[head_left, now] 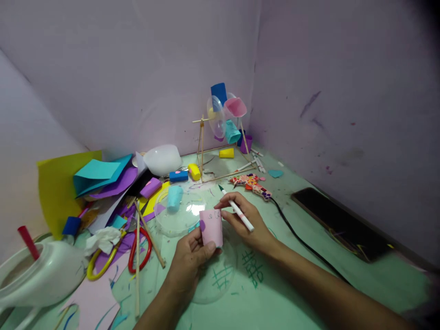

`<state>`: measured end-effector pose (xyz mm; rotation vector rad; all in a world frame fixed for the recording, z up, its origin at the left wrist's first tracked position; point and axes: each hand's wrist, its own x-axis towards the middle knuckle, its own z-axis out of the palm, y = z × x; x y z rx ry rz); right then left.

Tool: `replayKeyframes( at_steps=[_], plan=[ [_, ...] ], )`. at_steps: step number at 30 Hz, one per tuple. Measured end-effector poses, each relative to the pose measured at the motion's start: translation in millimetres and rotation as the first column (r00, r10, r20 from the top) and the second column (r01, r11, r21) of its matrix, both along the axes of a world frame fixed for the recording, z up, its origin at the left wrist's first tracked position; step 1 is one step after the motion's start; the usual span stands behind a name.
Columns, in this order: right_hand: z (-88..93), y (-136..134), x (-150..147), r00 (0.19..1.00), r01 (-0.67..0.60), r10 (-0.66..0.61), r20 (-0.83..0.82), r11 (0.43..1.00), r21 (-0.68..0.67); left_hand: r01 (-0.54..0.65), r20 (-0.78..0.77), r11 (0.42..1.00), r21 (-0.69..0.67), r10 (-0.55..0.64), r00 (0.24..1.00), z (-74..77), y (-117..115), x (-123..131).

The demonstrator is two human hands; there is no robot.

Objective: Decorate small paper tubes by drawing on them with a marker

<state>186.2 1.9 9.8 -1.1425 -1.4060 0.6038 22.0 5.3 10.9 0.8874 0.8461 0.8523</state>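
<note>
In my left hand (pixel 192 259) is a small pink paper cup (pixel 212 231), gripped low between thumb and fingers. It bears a purple patch on its left side and small dark loops drawn near the top edge. My right hand (pixel 245 224) holds a white marker (pixel 241 215) whose dark green tip points up and left, above the cup and apart from it. Some right fingers are close to the cup's upper right edge. Beneath the hands lies a clear round plastic lid (pixel 228 279). A light blue paper cup (pixel 175 198) rests on another clear disc behind.
A stick frame (pixel 202 146) carries clear discs and coloured cups at the back. A floral glue gun (pixel 252 183) with a black cord and a dark phone-like slab (pixel 340 220) lie right. Scissors (pixel 140 250), coloured sheets (pixel 68 192) and a white pot (pixel 51 275) crowd the left.
</note>
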Motion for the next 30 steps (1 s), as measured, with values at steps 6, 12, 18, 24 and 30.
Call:
replayKeyframes(
  at_steps=[6, 12, 18, 24, 30],
  plan=[
    [12.1, -7.7, 2.5, 0.961, 0.140, -0.122, -0.247, 0.989, 0.057, -0.090, -0.046, 0.996, -0.025, 0.089, 0.995, -3.6, 5.6, -3.4],
    [13.3, -13.4, -6.6, 0.980, 0.060, -0.039, -0.195, 0.993, 0.102, -0.077, -0.037, 0.997, 0.004, 0.077, 0.996, -6.4, 6.1, -3.4],
    [13.6, -15.7, -12.7, 0.993, 0.081, -0.070, -0.096, 0.990, 0.116, -0.095, -0.013, 0.995, -0.006, 0.095, 0.995, -5.4, 4.9, -3.6],
    [13.5, -17.8, -11.4, 0.994, 0.111, -0.109, -0.028, 0.989, 0.099, -0.114, -0.016, 0.993, -0.021, 0.114, 0.993, -7.0, 6.3, -3.4],
    [12.4, -15.7, -11.9, 0.995, 0.100, -0.101, -0.001, 0.989, 0.109, -0.097, -0.023, 0.995, 0.002, 0.097, 0.995, -8.1, 5.7, -4.1]
  ],
)
